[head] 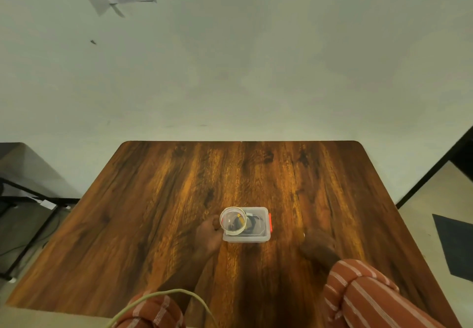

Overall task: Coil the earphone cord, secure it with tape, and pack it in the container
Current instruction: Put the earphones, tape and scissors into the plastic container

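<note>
A small clear plastic container with a red clip on its right side sits on the wooden table. Inside it lies the dark earphone cord with a yellow part. My left hand holds a roll of clear tape tilted over the container's left half. My right hand rests on the table to the right of the container, fingers curled, with nothing visible in it.
A pale cable arcs across the near edge by my left sleeve. Black furniture frames stand off the table at left and right. A dark mat lies on the floor at right.
</note>
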Demonstrator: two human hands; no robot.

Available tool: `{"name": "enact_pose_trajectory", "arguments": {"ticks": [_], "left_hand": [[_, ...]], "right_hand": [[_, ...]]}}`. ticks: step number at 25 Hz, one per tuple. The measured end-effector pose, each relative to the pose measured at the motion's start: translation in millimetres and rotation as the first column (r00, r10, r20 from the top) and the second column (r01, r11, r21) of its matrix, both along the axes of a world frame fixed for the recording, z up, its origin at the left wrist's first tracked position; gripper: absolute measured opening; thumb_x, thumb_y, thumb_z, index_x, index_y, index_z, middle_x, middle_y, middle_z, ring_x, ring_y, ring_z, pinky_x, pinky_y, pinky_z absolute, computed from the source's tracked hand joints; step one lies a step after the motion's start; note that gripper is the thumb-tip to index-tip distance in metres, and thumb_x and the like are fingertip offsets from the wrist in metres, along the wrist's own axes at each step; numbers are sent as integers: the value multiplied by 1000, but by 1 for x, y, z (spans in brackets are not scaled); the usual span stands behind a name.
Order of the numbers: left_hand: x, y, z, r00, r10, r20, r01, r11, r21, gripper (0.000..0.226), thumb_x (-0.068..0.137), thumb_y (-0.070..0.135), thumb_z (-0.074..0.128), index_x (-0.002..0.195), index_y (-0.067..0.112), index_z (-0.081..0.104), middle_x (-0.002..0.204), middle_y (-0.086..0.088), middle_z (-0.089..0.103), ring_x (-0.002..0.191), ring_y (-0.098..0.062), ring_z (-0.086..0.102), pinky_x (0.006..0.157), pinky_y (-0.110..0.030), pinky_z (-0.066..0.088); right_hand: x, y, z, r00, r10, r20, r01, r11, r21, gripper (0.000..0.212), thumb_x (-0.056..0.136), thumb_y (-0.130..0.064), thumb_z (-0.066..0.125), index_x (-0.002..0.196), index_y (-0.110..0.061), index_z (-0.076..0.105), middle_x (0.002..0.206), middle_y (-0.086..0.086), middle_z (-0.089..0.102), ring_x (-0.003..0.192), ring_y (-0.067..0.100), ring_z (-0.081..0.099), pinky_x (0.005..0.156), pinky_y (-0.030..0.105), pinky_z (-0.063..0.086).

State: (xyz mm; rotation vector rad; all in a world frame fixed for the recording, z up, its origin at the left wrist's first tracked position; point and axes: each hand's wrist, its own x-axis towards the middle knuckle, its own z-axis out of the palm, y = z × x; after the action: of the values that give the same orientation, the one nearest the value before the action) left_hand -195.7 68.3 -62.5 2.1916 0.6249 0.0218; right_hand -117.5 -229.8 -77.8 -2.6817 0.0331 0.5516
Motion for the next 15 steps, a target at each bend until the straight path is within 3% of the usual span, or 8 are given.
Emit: {"name": "enact_pose_trajectory", "arguments": {"ticks": [3, 6, 10, 12, 15], "left_hand": [[2, 2, -2, 999, 32, 3, -32, 999, -24, 20, 91, 27, 63, 109, 18, 69, 108, 1, 71, 94, -16, 67, 83, -31, 56], [6, 3, -3, 999, 50, -4, -50, 998, -34, 19, 91, 26, 64, 107, 17, 68, 107, 0, 71, 91, -15, 67, 82, -30, 57], [14, 3, -3, 998, 52, -17, -53, 996, -66, 16, 91, 18, 63, 105, 16, 69, 107, -2, 72, 91, -15, 66, 79, -28, 54], [17, 4, -2, 998, 56, -42, -59, 996, -68, 17, 89, 18, 63, 105, 17, 69, 107, -1, 72, 92, -15, 66, 79, -29, 54], [19, 5, -4, 996, 53, -66, -58, 995, -81, 20, 91, 18, 61, 109, 15, 69, 108, -2, 72, 93, -15, 66, 73, -23, 50]], "right_hand": [[3, 4, 9, 997, -21, -69, 24, 999, 30, 32, 88, -40, 64, 107, -15, 67, 99, 3, 68, 88, 17, 66, 84, 37, 58], [16, 23, 22, 997, -66, 36, 58, 979, 197, 33, 86, -44, 68, 110, -22, 63, 104, -8, 65, 83, 8, 60, 84, 32, 56], [34, 77, 39, 994, 93, -62, -61, 917, 395, 12, 87, -15, 69, 88, -5, 76, 87, 8, 74, 69, 10, 64, 64, 27, 56], [39, 94, 31, 982, 158, -100, -105, 908, 405, 10, 84, -7, 69, 88, -3, 77, 89, 9, 75, 70, 9, 65, 62, 23, 55], [40, 104, 17, 979, 181, -91, -144, 939, 311, 9, 81, -14, 73, 85, -8, 77, 86, 4, 75, 76, 12, 69, 69, 30, 59]]}}
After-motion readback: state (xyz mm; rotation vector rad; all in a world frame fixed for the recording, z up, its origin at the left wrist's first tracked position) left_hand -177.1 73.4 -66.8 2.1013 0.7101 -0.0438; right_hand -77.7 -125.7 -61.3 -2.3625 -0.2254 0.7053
